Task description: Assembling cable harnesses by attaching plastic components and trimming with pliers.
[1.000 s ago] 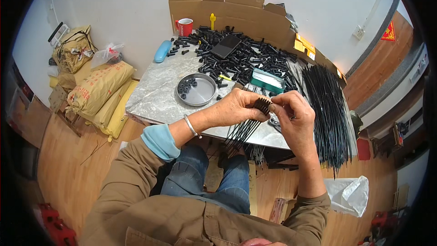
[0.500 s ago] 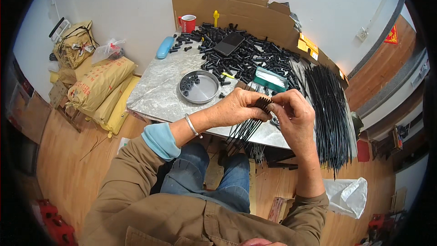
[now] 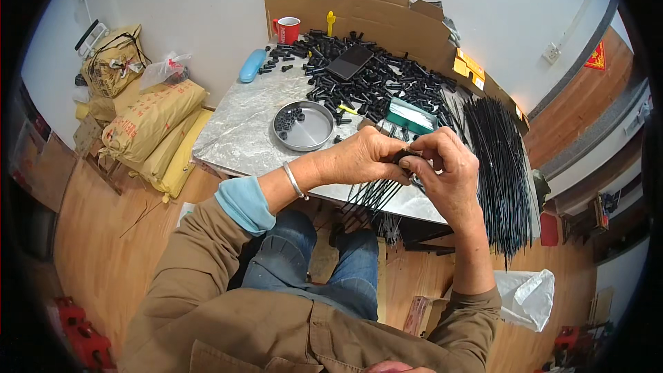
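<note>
My left hand (image 3: pixel 369 157) and my right hand (image 3: pixel 445 169) meet over the table's front edge, their fingertips closed together. Between them shows a small dark end piece (image 3: pixel 406 155), largely covered by the fingers. A bundle of thin black strips (image 3: pixel 376 195) hangs down below my left hand, which grips it near the top. The thumb and fingers of my right hand pinch at the same dark ends. Just beyond my hands lies a green open box (image 3: pixel 411 118) with pale contents. Right of my right hand, a large sheaf of long black strips (image 3: pixel 494 173) hangs over the table edge.
A heap of black bolts (image 3: pixel 331 83) covers the back of the grey table (image 3: pixel 235 135), with a dark phone (image 3: pixel 350 62) on it. A round metal pan (image 3: pixel 314 144) holds several black nuts. A red mug (image 3: pixel 287 30) and blue case (image 3: pixel 253 66) stand behind; cardboard (image 3: pixel 380 21) walls the back.
The ribbed row of black ends that showed between my fingers is now mostly covered. My fingertips have closed nearer together, and the view has shifted slightly.
</note>
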The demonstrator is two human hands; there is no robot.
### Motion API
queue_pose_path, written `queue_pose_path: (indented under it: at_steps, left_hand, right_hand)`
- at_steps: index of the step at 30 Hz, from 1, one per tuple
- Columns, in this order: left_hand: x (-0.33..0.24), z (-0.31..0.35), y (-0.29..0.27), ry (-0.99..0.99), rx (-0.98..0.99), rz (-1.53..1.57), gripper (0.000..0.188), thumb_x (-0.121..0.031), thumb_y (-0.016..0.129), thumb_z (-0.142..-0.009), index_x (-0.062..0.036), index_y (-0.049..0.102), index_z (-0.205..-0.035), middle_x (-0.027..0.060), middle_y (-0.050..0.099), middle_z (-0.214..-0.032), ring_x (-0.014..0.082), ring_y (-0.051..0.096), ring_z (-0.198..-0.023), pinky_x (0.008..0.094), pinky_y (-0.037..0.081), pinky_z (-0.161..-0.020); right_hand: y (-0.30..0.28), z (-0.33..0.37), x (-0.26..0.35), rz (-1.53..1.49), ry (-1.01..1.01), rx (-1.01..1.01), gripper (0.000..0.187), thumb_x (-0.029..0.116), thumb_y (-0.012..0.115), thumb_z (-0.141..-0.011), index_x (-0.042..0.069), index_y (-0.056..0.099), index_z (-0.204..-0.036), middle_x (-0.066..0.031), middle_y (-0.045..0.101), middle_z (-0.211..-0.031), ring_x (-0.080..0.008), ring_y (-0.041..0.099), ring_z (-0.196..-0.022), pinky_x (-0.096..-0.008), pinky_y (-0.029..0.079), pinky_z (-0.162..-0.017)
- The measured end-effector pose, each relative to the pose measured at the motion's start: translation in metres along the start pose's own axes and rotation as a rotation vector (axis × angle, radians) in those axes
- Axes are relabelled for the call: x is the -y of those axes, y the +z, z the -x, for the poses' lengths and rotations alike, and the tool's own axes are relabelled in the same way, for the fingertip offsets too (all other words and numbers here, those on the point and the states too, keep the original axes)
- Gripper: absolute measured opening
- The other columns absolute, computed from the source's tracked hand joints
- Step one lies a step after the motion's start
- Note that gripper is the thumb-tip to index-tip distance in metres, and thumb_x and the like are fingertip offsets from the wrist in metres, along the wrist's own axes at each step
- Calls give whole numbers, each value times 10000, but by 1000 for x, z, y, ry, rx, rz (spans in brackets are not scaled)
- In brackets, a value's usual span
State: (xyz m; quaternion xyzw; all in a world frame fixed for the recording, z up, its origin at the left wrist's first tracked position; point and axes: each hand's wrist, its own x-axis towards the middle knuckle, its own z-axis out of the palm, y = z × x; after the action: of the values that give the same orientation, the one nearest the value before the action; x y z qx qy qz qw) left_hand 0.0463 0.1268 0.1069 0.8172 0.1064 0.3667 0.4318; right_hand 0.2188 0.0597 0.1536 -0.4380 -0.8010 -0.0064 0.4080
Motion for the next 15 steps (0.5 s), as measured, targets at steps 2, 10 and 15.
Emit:
queue_pose_path:
  at_steps: [2, 10, 15]
  left_hand:
    - [-6, -1, -6, -80, 76, -167, 283, -124, 755, -751, -41, 677, -1010, 75, 704, -830, 96, 646, -733, 261, 502, -684]
    - [8, -2, -10, 23, 48, -137, 329, -149, 777, -721, -42, 675, -1014, 90, 706, -857, 141, 672, -762, 284, 512, -686]
    - [13, -2, -6, 54, 77, -180, 278, -152, 755, -753, -31, 674, -990, 78, 702, -845, 142, 663, -771, 300, 513, -693]
  right_hand:
    - [0, -1, 2, 41, -34, -12, 188, 36, 754, -691, 45, 615, -818, -35, 570, -727, -137, 573, -608, -262, 456, -527]
    - [8, -2, 1, 132, -123, -78, 189, 94, 748, -696, 66, 624, -837, -35, 577, -729, -193, 599, -624, -313, 471, -553]
    - [12, -5, 5, 141, -115, -63, 195, 120, 750, -693, 69, 624, -832, -39, 567, -726, -196, 588, -611, -313, 456, -534]
